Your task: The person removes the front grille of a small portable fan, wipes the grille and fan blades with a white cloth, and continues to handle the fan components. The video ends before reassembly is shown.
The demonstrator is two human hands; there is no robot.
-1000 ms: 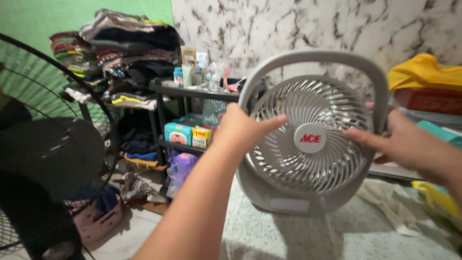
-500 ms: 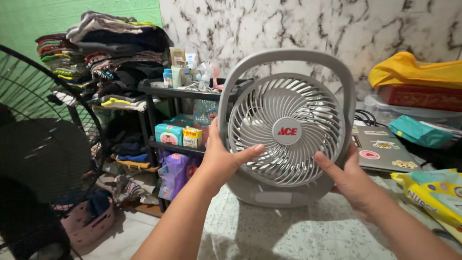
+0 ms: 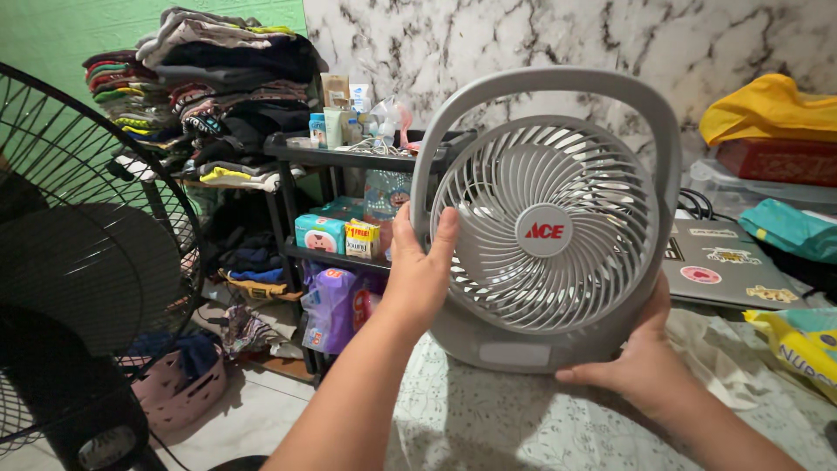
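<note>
A small grey desk fan [image 3: 545, 218] with a round grille and a curved carry handle on top stands upright in front of me, above a pale patterned surface [image 3: 488, 427]. My left hand [image 3: 420, 266] grips the fan's left rim, thumb on the grille. My right hand [image 3: 641, 358] holds the fan's lower right corner from underneath and behind. The grille faces me and its back is hidden.
A large black pedestal fan [image 3: 83, 262] fills the left side. A black shelf rack [image 3: 349, 166] holds bottles, boxes and folded clothes [image 3: 209, 96]. A grey laptop [image 3: 724, 270] with stickers lies to the right, beside teal and yellow packages [image 3: 802, 344] and a yellow cloth [image 3: 772, 109].
The fan has shifted slightly right and closer. My left thumb moved up along the rim. My right hand slid from the fan's right side down to its lower right corner.
</note>
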